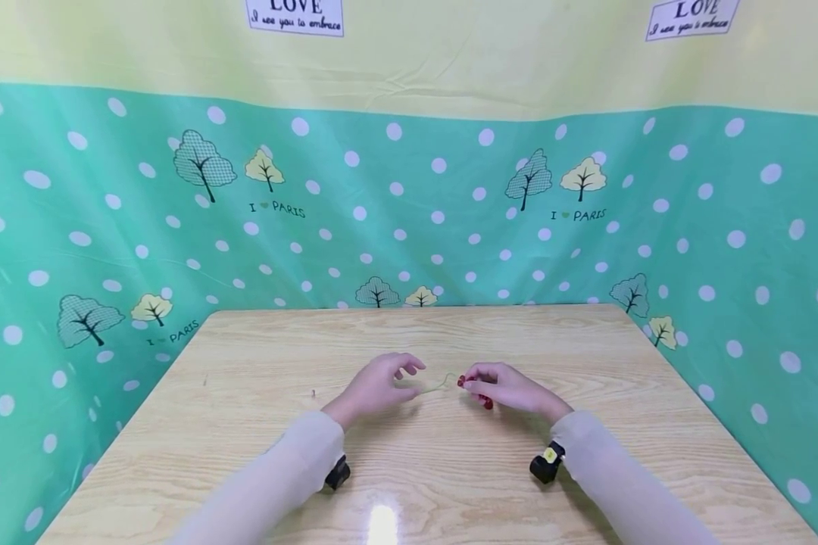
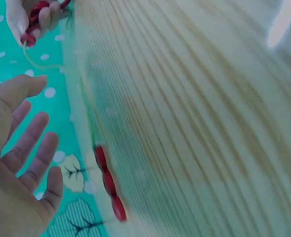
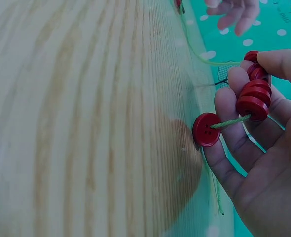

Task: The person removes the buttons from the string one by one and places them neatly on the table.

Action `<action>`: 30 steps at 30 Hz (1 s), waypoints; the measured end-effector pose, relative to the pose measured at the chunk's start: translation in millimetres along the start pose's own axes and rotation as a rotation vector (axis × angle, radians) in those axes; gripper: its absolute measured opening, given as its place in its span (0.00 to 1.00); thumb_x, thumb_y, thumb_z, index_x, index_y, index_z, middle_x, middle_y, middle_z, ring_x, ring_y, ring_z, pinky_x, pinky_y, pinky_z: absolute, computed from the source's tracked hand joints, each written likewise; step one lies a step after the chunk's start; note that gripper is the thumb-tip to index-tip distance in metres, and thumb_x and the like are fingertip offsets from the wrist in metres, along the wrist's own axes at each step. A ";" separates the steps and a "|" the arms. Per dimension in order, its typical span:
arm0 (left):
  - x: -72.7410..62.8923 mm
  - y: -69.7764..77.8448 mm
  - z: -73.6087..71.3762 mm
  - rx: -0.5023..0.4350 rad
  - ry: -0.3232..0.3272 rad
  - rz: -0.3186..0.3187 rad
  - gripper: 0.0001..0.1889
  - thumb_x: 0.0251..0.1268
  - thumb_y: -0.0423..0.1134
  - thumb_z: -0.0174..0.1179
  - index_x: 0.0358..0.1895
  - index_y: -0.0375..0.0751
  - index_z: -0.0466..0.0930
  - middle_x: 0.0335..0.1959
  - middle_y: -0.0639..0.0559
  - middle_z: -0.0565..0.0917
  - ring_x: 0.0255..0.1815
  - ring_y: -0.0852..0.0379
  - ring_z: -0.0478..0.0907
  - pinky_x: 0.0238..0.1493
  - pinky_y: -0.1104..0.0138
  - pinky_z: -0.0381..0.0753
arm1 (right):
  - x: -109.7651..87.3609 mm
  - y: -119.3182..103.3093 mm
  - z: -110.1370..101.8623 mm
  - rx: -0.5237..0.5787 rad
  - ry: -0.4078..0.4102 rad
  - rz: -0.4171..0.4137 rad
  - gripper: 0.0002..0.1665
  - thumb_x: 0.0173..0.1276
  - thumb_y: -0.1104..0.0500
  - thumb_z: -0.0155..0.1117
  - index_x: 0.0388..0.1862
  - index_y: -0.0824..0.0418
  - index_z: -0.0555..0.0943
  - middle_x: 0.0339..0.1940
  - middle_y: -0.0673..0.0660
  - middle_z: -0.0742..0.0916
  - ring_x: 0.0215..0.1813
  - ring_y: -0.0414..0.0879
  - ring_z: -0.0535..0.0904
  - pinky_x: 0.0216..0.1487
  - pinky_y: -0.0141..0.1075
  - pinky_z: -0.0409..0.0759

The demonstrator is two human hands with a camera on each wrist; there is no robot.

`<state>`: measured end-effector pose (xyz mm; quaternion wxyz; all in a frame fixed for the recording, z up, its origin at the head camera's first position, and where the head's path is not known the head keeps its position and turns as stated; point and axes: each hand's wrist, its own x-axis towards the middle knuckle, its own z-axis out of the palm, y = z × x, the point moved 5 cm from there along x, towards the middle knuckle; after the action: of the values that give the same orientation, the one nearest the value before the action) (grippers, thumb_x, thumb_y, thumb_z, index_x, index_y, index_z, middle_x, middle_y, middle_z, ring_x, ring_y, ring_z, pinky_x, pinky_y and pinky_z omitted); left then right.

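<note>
My right hand pinches several red buttons threaded on a green string. One more red button hangs apart from the stack, near the lower fingers, and a tail of the string dangles below it. From the top of the stack the string runs across to my left hand. That hand hovers with fingers spread and loosely bent, nothing gripped in it. Beside it on the table, a short row of red buttons lies at the string's other end, hidden behind the hand in the head view.
A light wood-grain table lies under both hands. Small dark marks show on its surface left of the left hand. Behind and at the sides hangs a green cloth with white dots and printed trees.
</note>
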<state>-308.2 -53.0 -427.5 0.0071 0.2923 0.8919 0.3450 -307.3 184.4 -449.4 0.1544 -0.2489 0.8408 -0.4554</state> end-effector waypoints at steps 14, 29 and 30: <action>22.1 32.7 21.4 0.067 0.004 0.082 0.20 0.64 0.42 0.70 0.59 0.51 0.81 0.56 0.56 0.82 0.50 0.50 0.80 0.51 0.61 0.78 | 2.7 -1.1 4.4 0.006 -0.004 -0.011 0.17 0.77 0.49 0.58 0.47 0.62 0.82 0.29 0.60 0.82 0.31 0.48 0.76 0.34 0.39 0.73; 31.1 40.7 25.0 0.050 -0.022 0.068 0.20 0.62 0.45 0.71 0.58 0.52 0.82 0.52 0.55 0.85 0.47 0.53 0.81 0.49 0.64 0.78 | 5.1 -2.8 3.3 0.012 -0.009 -0.003 0.17 0.79 0.48 0.56 0.47 0.60 0.82 0.33 0.61 0.83 0.31 0.47 0.76 0.34 0.39 0.73; 31.4 40.6 24.8 0.049 -0.025 0.064 0.20 0.62 0.45 0.71 0.57 0.52 0.82 0.51 0.54 0.85 0.47 0.54 0.81 0.49 0.63 0.78 | 5.4 -3.0 3.2 0.012 -0.008 -0.007 0.17 0.79 0.48 0.56 0.47 0.60 0.82 0.33 0.61 0.83 0.32 0.47 0.76 0.34 0.39 0.73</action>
<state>-308.0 2.7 -415.3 0.0000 0.3250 0.8901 0.3197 -309.4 177.8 -448.8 0.1577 -0.2527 0.8365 -0.4599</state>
